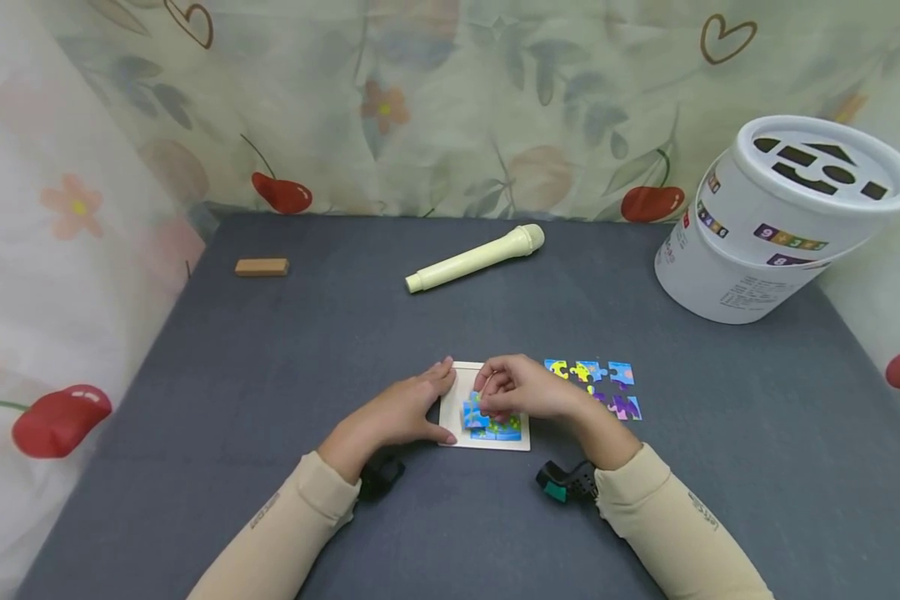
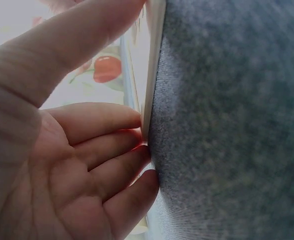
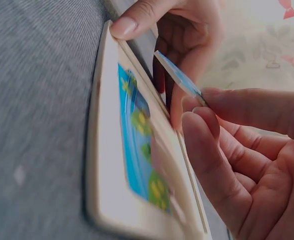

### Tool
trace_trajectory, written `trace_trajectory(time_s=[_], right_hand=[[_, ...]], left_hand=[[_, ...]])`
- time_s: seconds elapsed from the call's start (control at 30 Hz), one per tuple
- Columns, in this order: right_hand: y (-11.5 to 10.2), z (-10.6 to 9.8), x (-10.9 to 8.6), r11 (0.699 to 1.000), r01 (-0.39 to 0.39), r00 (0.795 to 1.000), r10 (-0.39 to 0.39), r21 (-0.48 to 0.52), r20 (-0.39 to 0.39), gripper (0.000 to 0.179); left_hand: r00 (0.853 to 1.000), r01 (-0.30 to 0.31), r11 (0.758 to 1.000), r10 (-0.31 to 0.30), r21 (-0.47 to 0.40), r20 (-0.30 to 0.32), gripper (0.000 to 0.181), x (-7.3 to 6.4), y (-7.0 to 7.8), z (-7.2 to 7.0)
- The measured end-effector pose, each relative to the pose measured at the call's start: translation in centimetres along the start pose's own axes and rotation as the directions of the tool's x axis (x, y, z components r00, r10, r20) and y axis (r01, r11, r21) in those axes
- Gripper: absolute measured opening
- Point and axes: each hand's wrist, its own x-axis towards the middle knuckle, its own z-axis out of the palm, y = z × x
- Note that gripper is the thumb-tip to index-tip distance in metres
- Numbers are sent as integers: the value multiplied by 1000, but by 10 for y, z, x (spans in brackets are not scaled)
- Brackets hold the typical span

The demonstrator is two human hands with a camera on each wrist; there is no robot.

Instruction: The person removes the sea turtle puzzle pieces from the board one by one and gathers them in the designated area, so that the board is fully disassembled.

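Observation:
A pale wooden puzzle tray (image 1: 452, 414) lies flat on the table, with blue-and-green joined pieces (image 1: 504, 431) along its near side. My left hand (image 1: 405, 410) holds the tray's left side, thumb on the near corner and fingers at the far part of the edge. Over the tray, my right hand (image 1: 534, 388) pinches a blue puzzle piece (image 3: 179, 77) between thumb and fingertips. The right wrist view shows that piece tilted and raised above the tray's surface. Several loose puzzle pieces (image 1: 621, 372), blue, yellow and purple, lie right of the tray, partly behind my right wrist.
Behind the tray lies a cream toy microphone (image 1: 474, 259). A small wooden block (image 1: 262, 267) rests at the back left. A large white bucket (image 1: 750, 283) with a shape-cut lid (image 1: 832, 158) stands at the back right. A patterned curtain (image 1: 450, 108) borders the dark table (image 1: 330, 333).

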Motion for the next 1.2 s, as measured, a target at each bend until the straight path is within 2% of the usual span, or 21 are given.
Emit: trace_trajectory(time_s=[0.2, 0.4, 0.63, 0.83, 1.2], right_hand=[[7, -5, -14, 1000, 20, 1000, -20, 11, -9, 21], [18, -10, -28, 1000, 3, 999, -2, 21, -46, 24], [28, -12, -44, 999, 30, 998, -28, 36, -62, 24], [34, -16, -56, 999, 18, 996, -14, 45, -91, 27], [49, -13, -81, 997, 38, 989, -28, 67, -144, 27]], left_hand=[[1000, 4, 1000, -4, 11, 0, 89, 1, 0, 1], [1000, 9, 1000, -9, 14, 6, 90, 2, 1, 1], [1000, 15, 1000, -15, 23, 8, 91, 0, 2, 0], [1000, 25, 999, -26, 31, 10, 92, 0, 2, -1], [1000, 5, 1000, -4, 31, -3, 91, -1, 0, 1]])
